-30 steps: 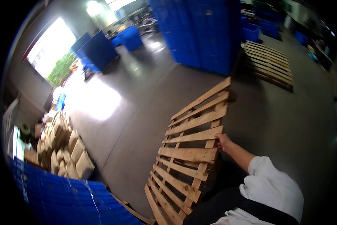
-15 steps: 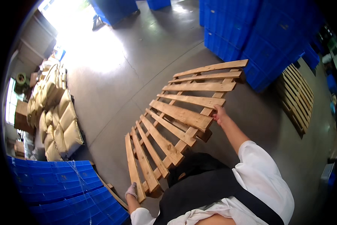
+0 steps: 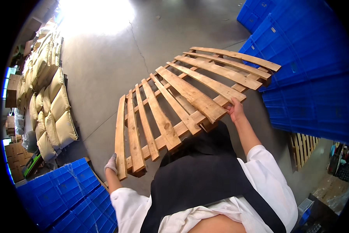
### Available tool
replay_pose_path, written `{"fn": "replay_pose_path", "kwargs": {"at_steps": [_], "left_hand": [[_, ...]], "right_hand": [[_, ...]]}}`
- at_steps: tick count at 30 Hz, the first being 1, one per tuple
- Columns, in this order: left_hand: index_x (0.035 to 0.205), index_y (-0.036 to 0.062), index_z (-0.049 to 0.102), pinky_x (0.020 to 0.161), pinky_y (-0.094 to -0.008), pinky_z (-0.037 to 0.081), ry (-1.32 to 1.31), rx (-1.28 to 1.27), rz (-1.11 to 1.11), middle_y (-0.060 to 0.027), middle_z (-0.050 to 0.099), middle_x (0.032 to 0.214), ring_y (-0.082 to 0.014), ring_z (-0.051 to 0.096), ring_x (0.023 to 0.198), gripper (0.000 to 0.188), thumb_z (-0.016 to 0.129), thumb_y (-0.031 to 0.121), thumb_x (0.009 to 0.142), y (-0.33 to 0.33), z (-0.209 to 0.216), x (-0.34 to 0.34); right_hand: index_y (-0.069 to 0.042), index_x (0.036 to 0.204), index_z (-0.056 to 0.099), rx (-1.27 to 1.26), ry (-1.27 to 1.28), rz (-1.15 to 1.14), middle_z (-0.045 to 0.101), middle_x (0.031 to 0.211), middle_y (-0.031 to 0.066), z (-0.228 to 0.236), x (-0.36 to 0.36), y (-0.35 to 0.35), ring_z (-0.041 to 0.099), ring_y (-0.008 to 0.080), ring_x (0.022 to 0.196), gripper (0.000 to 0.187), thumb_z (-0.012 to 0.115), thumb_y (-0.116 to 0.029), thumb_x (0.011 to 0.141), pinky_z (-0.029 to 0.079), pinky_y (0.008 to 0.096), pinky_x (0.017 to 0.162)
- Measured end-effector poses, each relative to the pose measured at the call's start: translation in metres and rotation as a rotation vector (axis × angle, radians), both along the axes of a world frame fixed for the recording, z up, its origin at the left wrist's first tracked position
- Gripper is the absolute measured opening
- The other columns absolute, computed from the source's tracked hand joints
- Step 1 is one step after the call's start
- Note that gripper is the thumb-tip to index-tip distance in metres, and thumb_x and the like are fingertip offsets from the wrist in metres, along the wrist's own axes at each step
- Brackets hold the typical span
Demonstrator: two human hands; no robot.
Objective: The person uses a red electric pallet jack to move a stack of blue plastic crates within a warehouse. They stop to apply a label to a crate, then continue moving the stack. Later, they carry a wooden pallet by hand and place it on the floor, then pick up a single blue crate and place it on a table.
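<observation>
In front of my body I carry a slatted wooden pallet [image 3: 190, 99], raised above the grey floor and slanting up to the right. My left hand [image 3: 111, 164], in a pale glove, grips the outer slat at the pallet's near left corner. Bare, my right hand [image 3: 236, 111] is closed on the near edge, by the ends of the middle slats. The fingers of both hands are partly hidden by the wood. The pallet's far right end overlaps the blue crates [image 3: 299, 66] in view; whether it touches them cannot be told.
More blue crates [image 3: 61, 190] stand close at the lower left. Cream filled sacks [image 3: 57, 112] are stacked along the left side. Another wooden pallet [image 3: 303, 149] lies at the right, past the crates. Concrete floor [image 3: 100, 73] stretches ahead, bright at the top.
The view has turned, and the right-hand crates now appear nearer. The pallet has shifted left and up in view, its right end toward those crates. Both hands keep their hold.
</observation>
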State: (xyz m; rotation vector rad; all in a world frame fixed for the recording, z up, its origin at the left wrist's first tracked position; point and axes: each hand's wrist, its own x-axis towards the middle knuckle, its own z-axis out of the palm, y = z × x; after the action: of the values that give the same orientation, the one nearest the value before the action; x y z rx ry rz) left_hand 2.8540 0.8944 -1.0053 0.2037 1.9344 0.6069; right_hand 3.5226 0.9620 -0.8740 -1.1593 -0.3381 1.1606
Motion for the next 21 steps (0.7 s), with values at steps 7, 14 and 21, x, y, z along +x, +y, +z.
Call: {"fn": "replay_pose_path", "kwargs": {"at_steps": [7, 14, 21], "left_hand": [[0.122, 0.0007, 0.057, 0.093, -0.0416, 0.042, 0.122, 0.059, -0.105, -0.0140, 0.060, 0.119, -0.0285, 0.056, 0.105, 0.066, 0.065, 0.051, 0.080, -0.033, 0.029, -0.033], [0.110, 0.0001, 0.062, 0.079, -0.0422, 0.046, 0.054, 0.104, -0.076, -0.0130, 0.065, 0.100, -0.0270, 0.059, 0.083, 0.056, 0.066, 0.047, 0.080, -0.102, 0.022, -0.034], [0.113, -0.0040, 0.060, 0.080, -0.0426, 0.046, 0.040, 0.190, -0.087, -0.0145, 0.064, 0.099, -0.0271, 0.058, 0.084, 0.059, 0.062, 0.047, 0.083, -0.094, -0.041, -0.089]], "right_hand": [[-0.004, 0.120, 0.045, 0.089, 0.071, 0.019, 0.061, 0.109, 0.0136, 0.028, -0.040, -0.050, 0.068, 0.0305, 0.085, 0.045, 0.062, -0.025, 0.084, 0.057, 0.0413, 0.069], [-0.005, 0.122, 0.046, 0.025, 0.172, -0.045, 0.058, 0.115, 0.0111, 0.027, -0.028, -0.090, 0.063, 0.0362, 0.091, 0.040, 0.056, -0.018, 0.086, 0.051, 0.0498, 0.082], [-0.006, 0.122, 0.048, -0.024, 0.234, -0.165, 0.058, 0.116, 0.0144, -0.035, -0.035, -0.104, 0.057, 0.0352, 0.105, 0.039, 0.053, -0.026, 0.089, 0.049, 0.0511, 0.085]]}}
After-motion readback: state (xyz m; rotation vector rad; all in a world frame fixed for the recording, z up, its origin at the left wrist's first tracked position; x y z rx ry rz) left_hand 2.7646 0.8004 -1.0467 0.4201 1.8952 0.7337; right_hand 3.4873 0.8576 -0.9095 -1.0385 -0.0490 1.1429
